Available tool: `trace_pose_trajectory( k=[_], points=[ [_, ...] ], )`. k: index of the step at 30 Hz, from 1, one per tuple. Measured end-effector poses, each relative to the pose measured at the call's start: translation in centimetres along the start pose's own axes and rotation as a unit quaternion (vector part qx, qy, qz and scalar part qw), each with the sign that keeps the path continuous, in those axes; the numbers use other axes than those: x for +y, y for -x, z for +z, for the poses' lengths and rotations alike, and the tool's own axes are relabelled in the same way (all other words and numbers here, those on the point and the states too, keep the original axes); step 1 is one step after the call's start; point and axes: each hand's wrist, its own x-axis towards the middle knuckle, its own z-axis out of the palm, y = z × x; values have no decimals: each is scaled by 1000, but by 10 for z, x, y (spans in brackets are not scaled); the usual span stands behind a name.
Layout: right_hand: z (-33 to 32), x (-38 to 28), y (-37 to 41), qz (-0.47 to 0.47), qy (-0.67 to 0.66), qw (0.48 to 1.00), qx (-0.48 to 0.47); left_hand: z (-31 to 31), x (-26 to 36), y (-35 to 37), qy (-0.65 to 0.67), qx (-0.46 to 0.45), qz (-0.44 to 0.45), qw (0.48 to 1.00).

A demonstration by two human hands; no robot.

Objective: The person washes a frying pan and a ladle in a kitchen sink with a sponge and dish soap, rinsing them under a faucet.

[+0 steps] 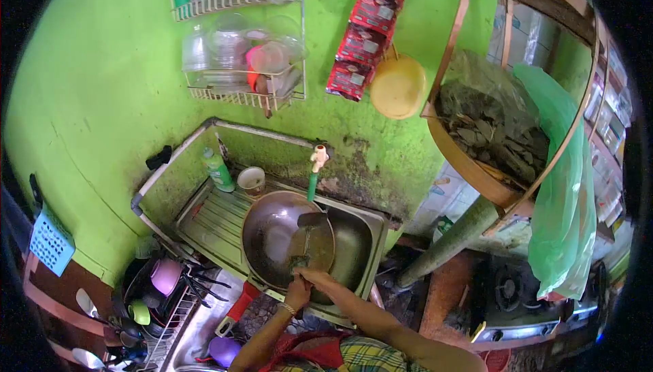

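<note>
A large metal wok [265, 236] rests tilted in the sink [371, 249], partly over its drainboard. Above the wok's right side is a long-handled cooking turner [311, 219], blade away from me. My left hand [297, 294], with a bracelet at the wrist, is closed around the turner's handle. My right hand [314, 277] is closed right beside it, against a dark green scrubbing pad [298, 262] on the handle. The fingers partly hide the pad and the lower handle. A tap [318, 157] with a green hose end [312, 187] hangs over the wok's far rim.
A green soap bottle [218, 170] and a white tub [252, 180] stand behind the drainboard. Dishes fill the wall rack [238, 76]. Pots and bowls [165, 277] crowd the lower left. Red sachets [364, 38] hang above. A gas stove [513, 297] stands right, below a wooden frame [469, 161].
</note>
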Motion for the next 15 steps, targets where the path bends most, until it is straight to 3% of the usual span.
trace_pose_trajectory(
  k=[2,3,5,8,10,12,15],
  points=[
    [10,6,-5,-130,-69,972,180,-2,1,1,-112,32,134,984],
    [7,6,-16,-128,-71,972,186,-6,11,6,-112,27,138,984],
    [-2,-3,-43,-33,12,969,246,-11,27,22,-55,42,24,997],
    [-11,-14,-48,-98,-60,941,318,6,14,33,-129,87,89,984],
    [-13,5,-84,-57,-65,934,347,4,8,34,-88,83,92,988],
    [-15,3,-86,-17,-63,924,377,-16,26,35,-65,15,-3,998],
    [-12,-7,-83,-82,-163,884,430,-43,32,38,-58,-15,12,998]
  ],
)
